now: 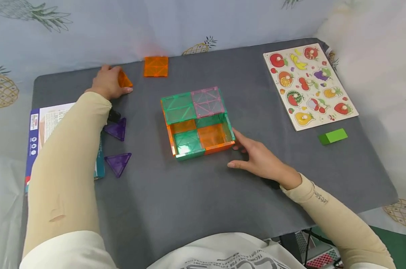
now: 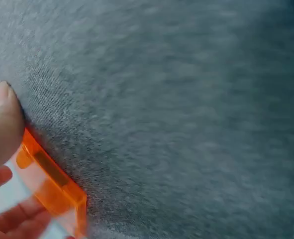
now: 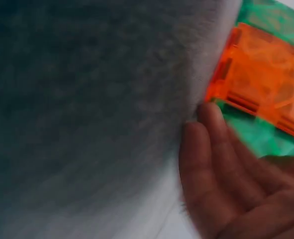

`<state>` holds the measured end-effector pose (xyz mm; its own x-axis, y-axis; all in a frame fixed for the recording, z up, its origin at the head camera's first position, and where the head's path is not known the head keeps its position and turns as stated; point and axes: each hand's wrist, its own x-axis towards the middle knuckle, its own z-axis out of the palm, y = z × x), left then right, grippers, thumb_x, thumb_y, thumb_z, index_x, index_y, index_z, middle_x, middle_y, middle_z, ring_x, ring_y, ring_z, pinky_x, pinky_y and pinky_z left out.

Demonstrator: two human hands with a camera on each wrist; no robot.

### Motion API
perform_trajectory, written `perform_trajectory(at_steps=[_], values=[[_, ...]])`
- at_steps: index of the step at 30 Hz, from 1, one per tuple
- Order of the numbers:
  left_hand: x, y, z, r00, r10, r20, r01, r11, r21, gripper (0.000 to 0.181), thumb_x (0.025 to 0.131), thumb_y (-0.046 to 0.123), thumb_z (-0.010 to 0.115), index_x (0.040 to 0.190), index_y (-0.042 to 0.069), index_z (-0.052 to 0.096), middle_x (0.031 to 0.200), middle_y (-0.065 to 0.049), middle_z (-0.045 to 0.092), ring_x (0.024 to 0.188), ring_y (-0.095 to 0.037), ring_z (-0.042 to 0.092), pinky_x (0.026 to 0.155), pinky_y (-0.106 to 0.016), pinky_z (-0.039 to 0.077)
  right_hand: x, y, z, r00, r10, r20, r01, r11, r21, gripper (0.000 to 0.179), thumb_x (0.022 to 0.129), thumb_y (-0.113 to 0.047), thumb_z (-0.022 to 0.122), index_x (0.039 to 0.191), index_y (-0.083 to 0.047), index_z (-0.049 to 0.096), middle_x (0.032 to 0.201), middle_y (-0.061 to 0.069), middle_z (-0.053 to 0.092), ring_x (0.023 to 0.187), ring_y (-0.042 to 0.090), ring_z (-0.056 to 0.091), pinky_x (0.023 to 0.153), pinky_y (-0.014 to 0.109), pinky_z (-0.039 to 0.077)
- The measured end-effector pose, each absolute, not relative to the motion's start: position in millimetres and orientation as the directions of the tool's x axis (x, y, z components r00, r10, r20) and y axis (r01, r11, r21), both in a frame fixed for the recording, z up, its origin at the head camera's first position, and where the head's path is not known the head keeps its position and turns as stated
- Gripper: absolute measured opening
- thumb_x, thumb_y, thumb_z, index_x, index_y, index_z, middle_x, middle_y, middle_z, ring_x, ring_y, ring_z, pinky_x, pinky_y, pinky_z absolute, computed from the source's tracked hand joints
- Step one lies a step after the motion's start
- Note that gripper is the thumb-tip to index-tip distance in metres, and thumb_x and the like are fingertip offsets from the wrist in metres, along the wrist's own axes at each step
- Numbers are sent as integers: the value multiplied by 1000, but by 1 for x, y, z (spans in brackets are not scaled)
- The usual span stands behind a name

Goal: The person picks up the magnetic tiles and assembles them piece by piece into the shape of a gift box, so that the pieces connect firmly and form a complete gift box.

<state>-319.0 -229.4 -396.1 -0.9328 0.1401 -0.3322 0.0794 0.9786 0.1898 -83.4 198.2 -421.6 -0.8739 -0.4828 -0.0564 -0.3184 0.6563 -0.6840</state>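
At the back left of the table, my left hand holds an orange magnetic tile. In the left wrist view its thumb lies at one end of the orange tile, and the other fingers show behind the translucent plastic. A low box of green, orange and pink magnetic tiles stands mid-table, its back half covered by a green and a pink tile and its front half uncovered. My right hand rests at the box's front right corner, fingers extended along the side and thumb apart. The right wrist view shows fingertips right at the orange wall.
Another orange square tile lies at the back edge. Two purple triangle tiles lie near a boxed package under my left arm. On the right are a fruit puzzle board and a green block.
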Motion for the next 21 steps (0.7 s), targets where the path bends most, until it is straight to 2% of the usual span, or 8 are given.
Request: perform_trajectory(at_steps=[6, 9, 12, 17, 21], values=[[-295, -221, -390, -940, 141, -311, 68, 970, 235, 90, 88, 50, 57, 152, 1, 17, 140, -40, 26, 125, -54, 30, 103, -68, 27, -95, 190, -426, -890, -456, -11, -336, 672, -660, 85, 83, -36, 74, 152, -13, 29, 104, 1, 66, 86, 13, 62, 75, 32, 54], [-266, -209, -380, -959, 179, -218, 100, 939, 330, 90, 84, 51, 62, 150, 3, 26, 138, -35, 34, 120, -48, 37, 101, -62, 35, -100, 191, -426, -888, -459, -15, -336, 671, -661, 78, 86, -37, 71, 150, -13, 34, 96, -1, 66, 79, 9, 61, 71, 30, 53], [-225, -188, -363, -953, 281, -116, 212, 888, 409, 86, 81, 50, 69, 147, 6, 36, 133, -28, 42, 110, -40, 44, 95, -54, 41, -103, 191, -427, -887, -461, -21, -336, 677, -655, 72, 88, -37, 69, 148, -12, 37, 91, -2, 66, 75, 7, 60, 69, 29, 53], [-152, -141, -343, -856, 514, 46, 483, 767, 423, 78, 76, 48, 77, 135, 6, 49, 119, -16, 52, 100, -29, 48, 88, -44, 45, -106, 188, -429, -887, -462, -12, -348, 685, -639, 63, 89, -36, 68, 142, -12, 44, 86, -4, 63, 71, 6, 59, 65, 26, 51], [-117, -114, -340, -783, 613, 109, 599, 694, 399, 74, 76, 47, 78, 131, 5, 52, 111, -12, 53, 98, -26, 48, 83, -38, 47, -106, 182, -430, -883, -469, 4, -361, 674, -645, 54, 88, -37, 69, 133, -13, 50, 84, -6, 60, 68, 5, 57, 61, 24, 49]])
